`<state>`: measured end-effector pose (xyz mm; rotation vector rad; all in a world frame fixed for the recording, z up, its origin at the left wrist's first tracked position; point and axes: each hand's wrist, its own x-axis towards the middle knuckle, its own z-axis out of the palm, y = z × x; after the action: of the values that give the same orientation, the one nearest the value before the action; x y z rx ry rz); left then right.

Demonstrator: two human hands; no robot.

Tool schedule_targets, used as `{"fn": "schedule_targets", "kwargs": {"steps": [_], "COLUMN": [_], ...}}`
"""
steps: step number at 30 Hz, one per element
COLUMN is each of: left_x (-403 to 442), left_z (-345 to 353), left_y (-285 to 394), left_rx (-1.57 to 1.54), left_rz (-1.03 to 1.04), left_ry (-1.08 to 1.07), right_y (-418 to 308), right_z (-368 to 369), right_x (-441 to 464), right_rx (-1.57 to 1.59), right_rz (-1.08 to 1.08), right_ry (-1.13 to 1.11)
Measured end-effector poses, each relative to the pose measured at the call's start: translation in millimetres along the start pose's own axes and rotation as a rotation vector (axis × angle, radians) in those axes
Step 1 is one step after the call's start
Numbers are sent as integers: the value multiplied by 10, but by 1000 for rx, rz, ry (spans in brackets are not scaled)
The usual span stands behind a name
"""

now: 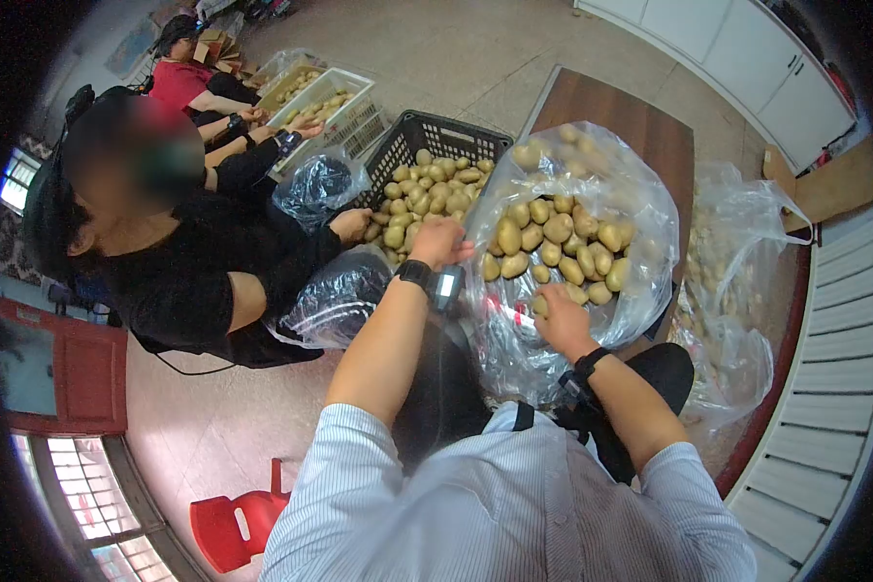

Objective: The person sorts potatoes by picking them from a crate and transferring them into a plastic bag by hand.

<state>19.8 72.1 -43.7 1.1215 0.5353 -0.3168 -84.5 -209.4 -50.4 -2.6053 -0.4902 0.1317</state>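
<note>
Many oval, brown-green kiwifruit (pixel 558 228) lie in a large clear plastic bag (pixel 640 194) in front of me. My right hand (pixel 565 320) is at the near side of this bag, its fingers closed on a single kiwifruit (pixel 540 307). My left hand (pixel 440 242) is between the bag's left edge and a black plastic crate (pixel 412 131) of kiwifruit (pixel 436 184). Its fingers are curled in by the plastic; what they hold, if anything, is hidden.
A co-worker in black (pixel 194 262) sits at my left, one hand (pixel 349 225) at the crate. Dark plastic bags (pixel 335 296) lie beside them. Another person (pixel 179 82) sits beyond, near pale crates (pixel 344 92). A brown table (pixel 601 97) and filled clear bags (pixel 723 291) are right. A red stool (pixel 218 533) stands behind.
</note>
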Motion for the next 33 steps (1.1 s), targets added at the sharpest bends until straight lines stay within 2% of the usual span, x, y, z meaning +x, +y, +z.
{"fn": "schedule_targets", "kwargs": {"steps": [5, 7, 9, 11, 12, 14, 17, 19, 24, 28, 31, 33], "left_x": [-168, -155, -97, -157, -178, -207, -359, -362, -278, -375, -431, -454], "left_z": [104, 107, 117, 184, 192, 226, 335, 345, 338, 412, 477, 483], "left_y": [58, 28, -13, 17, 21, 30, 78, 90, 100, 107, 116, 123], "left_rx": [23, 118, 87, 174, 178, 188, 229, 258, 358, 305, 373, 551], "left_rz": [9, 11, 13, -1, -4, -31, -69, -77, -196, -229, -218, -163], "left_ry": [18, 4, 1, 8, -34, -57, -94, -110, -346, -390, -429, -435], "right_y": [192, 165, 217, -13, -67, -164, -332, -407, -457, -462, -454, -450], "right_z": [79, -57, 20, -212, -259, -318, -389, -424, -441, -439, -427, -420], "right_x": [99, 178, 256, 315, 335, 372, 436, 459, 537, 556, 563, 558], "right_rx": [198, 461, 511, 1098, 1099, 1377, 1540, 1599, 1725, 1735, 1683, 1643], "right_rz": [4, 232, 144, 506, 504, 538, 514, 487, 396, 374, 389, 431], "right_ry": [116, -10, 72, -111, -108, -178, -203, -205, -224, -243, -260, -250]}}
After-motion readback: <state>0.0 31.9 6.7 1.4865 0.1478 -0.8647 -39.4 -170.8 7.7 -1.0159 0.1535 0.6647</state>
